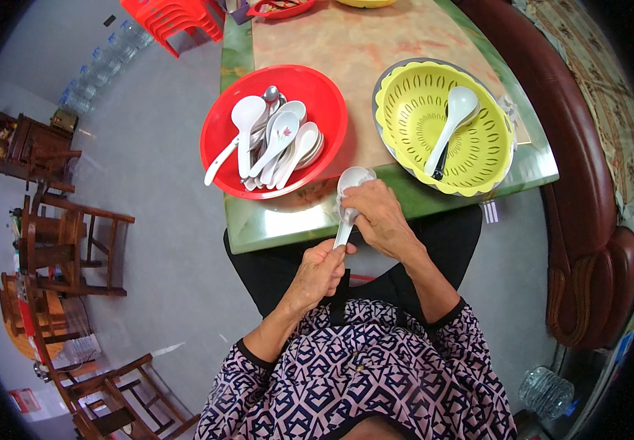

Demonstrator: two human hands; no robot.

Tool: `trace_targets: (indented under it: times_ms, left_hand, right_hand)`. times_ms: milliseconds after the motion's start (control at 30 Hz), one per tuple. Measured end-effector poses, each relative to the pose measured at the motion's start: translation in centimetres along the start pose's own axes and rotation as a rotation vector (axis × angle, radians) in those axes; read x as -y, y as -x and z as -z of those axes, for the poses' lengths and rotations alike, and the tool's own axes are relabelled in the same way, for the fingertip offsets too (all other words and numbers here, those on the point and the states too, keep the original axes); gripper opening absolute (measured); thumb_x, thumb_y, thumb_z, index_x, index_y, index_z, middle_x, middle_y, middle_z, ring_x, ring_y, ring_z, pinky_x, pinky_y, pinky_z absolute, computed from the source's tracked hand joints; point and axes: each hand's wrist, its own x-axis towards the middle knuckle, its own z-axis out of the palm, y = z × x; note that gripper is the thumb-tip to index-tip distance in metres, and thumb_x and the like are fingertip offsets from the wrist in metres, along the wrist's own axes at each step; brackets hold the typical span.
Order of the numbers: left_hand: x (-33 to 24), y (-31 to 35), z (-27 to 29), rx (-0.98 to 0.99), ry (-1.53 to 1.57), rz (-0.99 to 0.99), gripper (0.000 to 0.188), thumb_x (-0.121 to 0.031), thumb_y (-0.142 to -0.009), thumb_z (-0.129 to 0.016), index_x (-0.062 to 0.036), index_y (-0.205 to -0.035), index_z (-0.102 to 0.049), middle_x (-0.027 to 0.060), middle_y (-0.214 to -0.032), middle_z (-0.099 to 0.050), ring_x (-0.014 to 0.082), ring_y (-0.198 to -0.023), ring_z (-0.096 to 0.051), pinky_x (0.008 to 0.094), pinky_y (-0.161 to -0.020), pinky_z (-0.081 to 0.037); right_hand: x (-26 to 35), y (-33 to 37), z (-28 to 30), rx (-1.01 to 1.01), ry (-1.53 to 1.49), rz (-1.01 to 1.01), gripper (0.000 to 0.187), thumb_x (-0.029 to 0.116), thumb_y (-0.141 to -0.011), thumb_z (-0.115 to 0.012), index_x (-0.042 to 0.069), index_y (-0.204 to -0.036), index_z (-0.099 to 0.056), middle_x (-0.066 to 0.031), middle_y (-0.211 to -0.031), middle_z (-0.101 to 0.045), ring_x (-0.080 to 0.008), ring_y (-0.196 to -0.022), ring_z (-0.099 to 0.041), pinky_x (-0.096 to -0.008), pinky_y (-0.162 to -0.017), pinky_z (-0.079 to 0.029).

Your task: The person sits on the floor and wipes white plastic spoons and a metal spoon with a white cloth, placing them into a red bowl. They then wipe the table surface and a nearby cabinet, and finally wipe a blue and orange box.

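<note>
Grey floor (163,213) spreads around me, with dark wooden chairs (75,249) on my left, red plastic stools (177,22) further off and a brown leather sofa (577,191) on my right. Before me is a marbled surface (364,95) with a green border.

I have a white spoon (352,177) in both hands, at the near edge of the surface, its bowl pointing away from me. My left hand (317,271) pinches the handle near its lower end; my right hand (380,216) curls its fingers over the spoon close to the bowl. Whether a second piece is nested with it, I cannot tell.

To the left, a red basin (325,99) holds a pile of spoons, among them a white ladle (248,114) and a flower-patterned spoon (283,130). To the right, a yellow colander (408,110) carries another white spoon (457,110), lying over something with a black handle (441,164).
</note>
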Motion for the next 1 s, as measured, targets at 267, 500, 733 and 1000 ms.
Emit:
trace_targets:
  times_ms: [267, 500, 733, 1000]
  left_hand:
    - [0.9, -0.1, -0.7, -0.024, -0.064, -0.071, 0.022, -0.027, -0.097, -0.042, -0.0082, -0.097, -0.052, -0.0081, -0.057, -0.033, 0.0011, -0.042, -0.023, 0.0174, -0.036, -0.018]
    - [1.3, 0.0, -1.3, -0.089, -0.207, -0.182, 0.023, -0.022, -0.097, -0.040, -0.0039, -0.094, -0.054, -0.0039, -0.060, -0.039, 0.0037, -0.049, -0.033, 0.0189, -0.042, -0.026]
    - [1.3, -0.4, -1.2, -0.073, -0.167, -0.168, 0.023, -0.027, -0.098, -0.041, -0.0079, -0.093, -0.052, -0.0078, -0.057, -0.034, 0.0019, -0.042, -0.024, 0.0180, -0.036, -0.019]
    - [0.5, 0.1, -0.6, -0.002, 0.020, -0.021, 0.022, -0.024, -0.098, -0.041, -0.0075, -0.094, -0.054, -0.0085, -0.054, -0.029, 0.0022, -0.041, -0.022, 0.0187, -0.035, -0.019]
  right_hand:
    - [-0.2, 1.1, 0.1, -0.081, 0.111, 0.062, 0.028, -0.002, -0.068, -0.057, 0.001, -0.095, -0.062, -0.0127, -0.103, -0.058, -0.0308, -0.097, -0.051, -0.0392, -0.080, -0.044]
    - [0.3, 0.1, -1.5, -0.276, 0.518, -0.087, 0.027, 0.005, -0.070, -0.059, 0.001, -0.097, -0.058, -0.0120, -0.097, -0.053, -0.0294, -0.088, -0.051, -0.0381, -0.075, -0.044]
    - [1.7, 0.5, -1.1, -0.075, 0.473, -0.150, 0.020, 0.007, -0.067, -0.062, 0.000, -0.085, -0.060, -0.0131, -0.084, -0.054, -0.0293, -0.081, -0.051, -0.0391, -0.070, -0.043]
    - [2.0, 1.5, 0.4, 0.024, -0.017, -0.112, 0.026, 0.000, -0.066, -0.059, 0.004, -0.091, -0.061, -0.0116, -0.092, -0.058, -0.0319, -0.088, -0.052, -0.0398, -0.077, -0.044]
